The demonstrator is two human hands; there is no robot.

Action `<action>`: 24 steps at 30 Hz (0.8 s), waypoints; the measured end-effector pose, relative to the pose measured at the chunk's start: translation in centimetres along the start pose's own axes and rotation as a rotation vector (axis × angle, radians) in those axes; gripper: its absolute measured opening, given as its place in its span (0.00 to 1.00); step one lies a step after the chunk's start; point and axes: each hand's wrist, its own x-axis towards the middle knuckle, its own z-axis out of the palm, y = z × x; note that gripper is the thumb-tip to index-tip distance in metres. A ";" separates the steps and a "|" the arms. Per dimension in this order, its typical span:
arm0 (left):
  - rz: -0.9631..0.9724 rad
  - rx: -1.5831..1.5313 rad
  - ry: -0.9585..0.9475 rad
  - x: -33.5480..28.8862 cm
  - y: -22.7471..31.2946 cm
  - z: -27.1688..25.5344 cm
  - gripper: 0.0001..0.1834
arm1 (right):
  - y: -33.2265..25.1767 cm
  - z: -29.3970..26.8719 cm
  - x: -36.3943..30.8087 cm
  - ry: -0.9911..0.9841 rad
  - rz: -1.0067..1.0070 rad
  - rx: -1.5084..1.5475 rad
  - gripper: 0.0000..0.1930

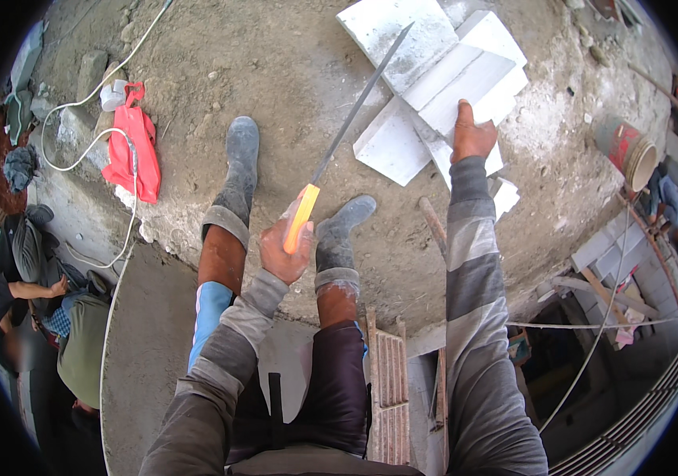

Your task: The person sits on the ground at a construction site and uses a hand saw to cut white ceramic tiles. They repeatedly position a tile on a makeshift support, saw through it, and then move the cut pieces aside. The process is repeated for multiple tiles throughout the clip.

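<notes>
Within the left grip (285, 252): one hand saw, orange handle (301, 217), fingers wrapped tight about the handle. The long grey saw blade (361, 101) runs up and to the right from this grip, its tip lying over the white blocks.

Under the right grip (472, 136): a pile of white lightweight blocks (442, 79), cut slabs and offcuts overlapping on the ground. The right grip lies flat on one slab near the pile's lower edge, fingers pressed down on its face, pinching nothing; whether the fingertips curl over an edge cannot be told.

Below and between the two grips: the person's own legs, in grey rubber boots (237, 170), standing on rough, dusty concrete floor (275, 71). Grey striped sleeves cover both forearms.

Far left of the left grip: one red cloth bag (134, 144) lying on the floor, a white cable (85, 103) looping past it, a small white cup-like item beside it.

Far right of the right grip: one red bucket (626, 147), tipped on its side.

Lower left of the left grip, well apart: another person (37, 278) seated at a lower level, arm folded.

Lower right of the right grip: an open drop to a level below, with planks, railings and wire visible. Reddish hollow bricks (390, 381) stand just beside the person's right leg.
</notes>
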 end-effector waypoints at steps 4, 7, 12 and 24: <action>0.003 0.018 -0.005 0.0 -0.2 0.0 0.23 | 0.0 0.1 0.0 -0.009 -0.002 0.015 0.27; 0.004 0.035 -0.007 -0.1 -0.4 0.0 0.23 | -0.6 -0.1 -0.2 -0.083 0.037 0.117 0.29; 0.002 0.010 0.000 0.0 0.0 -0.1 0.23 | -1.1 -0.4 -0.4 -0.008 0.091 0.039 0.34; -0.021 0.057 -0.013 -0.4 -0.8 0.4 0.23 | -3.8 -0.7 3.6 0.123 -0.750 -0.445 0.25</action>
